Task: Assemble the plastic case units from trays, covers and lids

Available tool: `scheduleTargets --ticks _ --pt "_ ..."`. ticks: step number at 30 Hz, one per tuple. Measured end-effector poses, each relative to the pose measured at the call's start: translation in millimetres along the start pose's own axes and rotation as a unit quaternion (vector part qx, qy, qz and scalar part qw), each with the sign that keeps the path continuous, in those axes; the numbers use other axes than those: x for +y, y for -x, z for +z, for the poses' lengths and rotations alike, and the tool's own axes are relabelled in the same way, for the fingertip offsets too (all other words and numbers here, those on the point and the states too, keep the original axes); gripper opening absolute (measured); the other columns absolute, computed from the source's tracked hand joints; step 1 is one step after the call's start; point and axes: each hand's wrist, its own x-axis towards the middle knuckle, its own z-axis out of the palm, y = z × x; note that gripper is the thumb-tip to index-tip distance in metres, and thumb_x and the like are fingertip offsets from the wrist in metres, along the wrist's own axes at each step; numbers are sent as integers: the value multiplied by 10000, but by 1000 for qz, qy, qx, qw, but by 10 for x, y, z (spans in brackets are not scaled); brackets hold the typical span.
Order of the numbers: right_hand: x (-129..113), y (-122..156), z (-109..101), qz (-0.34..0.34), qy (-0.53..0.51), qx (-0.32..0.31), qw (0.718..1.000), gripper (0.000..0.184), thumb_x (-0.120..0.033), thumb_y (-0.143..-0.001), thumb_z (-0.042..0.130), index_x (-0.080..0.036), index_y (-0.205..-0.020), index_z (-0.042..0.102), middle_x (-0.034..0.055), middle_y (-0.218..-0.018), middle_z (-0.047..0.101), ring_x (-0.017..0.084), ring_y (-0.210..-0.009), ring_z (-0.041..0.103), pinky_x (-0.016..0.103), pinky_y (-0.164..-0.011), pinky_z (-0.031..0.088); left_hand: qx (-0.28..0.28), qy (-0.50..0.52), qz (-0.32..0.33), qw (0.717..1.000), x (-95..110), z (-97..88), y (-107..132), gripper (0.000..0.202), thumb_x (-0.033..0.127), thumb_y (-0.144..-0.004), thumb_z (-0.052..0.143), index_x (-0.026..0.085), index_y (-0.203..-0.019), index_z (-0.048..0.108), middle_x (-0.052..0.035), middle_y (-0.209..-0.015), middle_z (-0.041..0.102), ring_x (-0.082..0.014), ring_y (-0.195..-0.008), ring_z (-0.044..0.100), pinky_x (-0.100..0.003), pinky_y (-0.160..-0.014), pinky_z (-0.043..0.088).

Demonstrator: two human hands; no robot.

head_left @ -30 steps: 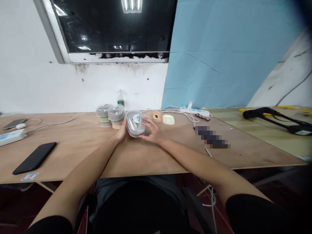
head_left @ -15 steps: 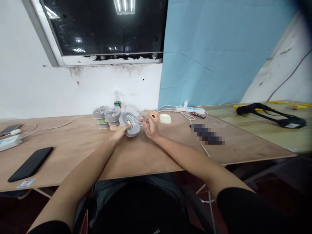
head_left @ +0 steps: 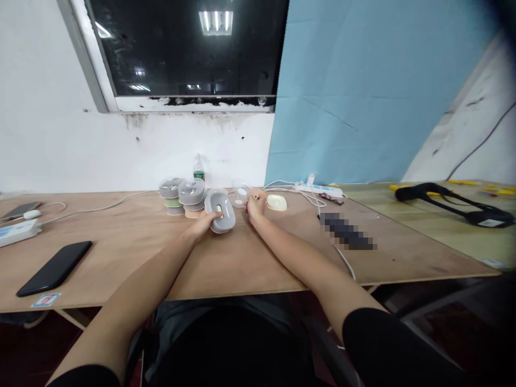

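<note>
My left hand (head_left: pixel 206 224) grips a grey oval soap box (head_left: pixel 226 204) at its near left side, tilted so that its hollow faces me. My thumb lies over the rim by a small cream-coloured piece (head_left: pixel 219 209) inside the box. To the right, my right hand (head_left: pixel 256 206) has its fingers closed at the edge of a clear plastic lid (head_left: pixel 241 194). Part of a peach-coloured box (head_left: pixel 260 192) shows behind that hand. A cream dish (head_left: pixel 277 202) lies just right of it.
Two stacks of lidded boxes, a left stack (head_left: pixel 171 194) and a right stack (head_left: pixel 191 194), stand left of my hands. A bottle (head_left: pixel 199 167) is behind them. A black phone (head_left: pixel 54 269) lies left; a power strip (head_left: pixel 318 189) with cables lies at the back right.
My right hand has closed its fingers and moved slightly right, with the clear lid now beside it. The grey box has tilted further, showing its uncovered inside. The view has shifted a little.
</note>
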Motion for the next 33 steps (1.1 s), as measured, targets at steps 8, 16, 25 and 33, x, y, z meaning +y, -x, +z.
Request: scheduleTargets --ticks 8,16,25,33 --pt "90 72 21 77 -64 -83 992 724 -438 -870 492 -158 -1466 192 30 -779 667 170 -481 576 301 -500 481 -29 -28 -8 999 -105 -44 -36 498 371 -630 767 139 -1057 657 -88 -1019 719 -272 -977 665 -378 -882 505" --pt "131 63 -22 -81 153 -98 980 249 -273 -834 541 -187 -1049 630 30 -856 663 180 -826 624 310 -812 479 -38 -37 -32 998 -146 -66 -29 445 378 -642 771 153 -1013 673 -80 -989 724 -264 -964 667 -388 -896 501" --pt "-50 240 -229 -193 154 -85 965 270 -366 -895 508 -203 -1071 632 22 -821 653 166 -753 588 280 -738 456 -25 -45 -15 999 -179 -74 -71 467 403 -657 743 158 -1048 671 -82 -1024 714 -263 -1000 647 -382 -916 477" --pt "-305 581 -253 -444 97 -169 875 439 -461 -910 508 -178 -1244 544 122 -1179 599 242 -1088 542 389 -936 445 -42 -30 -21 998 -74 -27 41 468 197 -581 701 134 -1043 662 -50 -949 702 -263 -976 626 -360 -890 465"
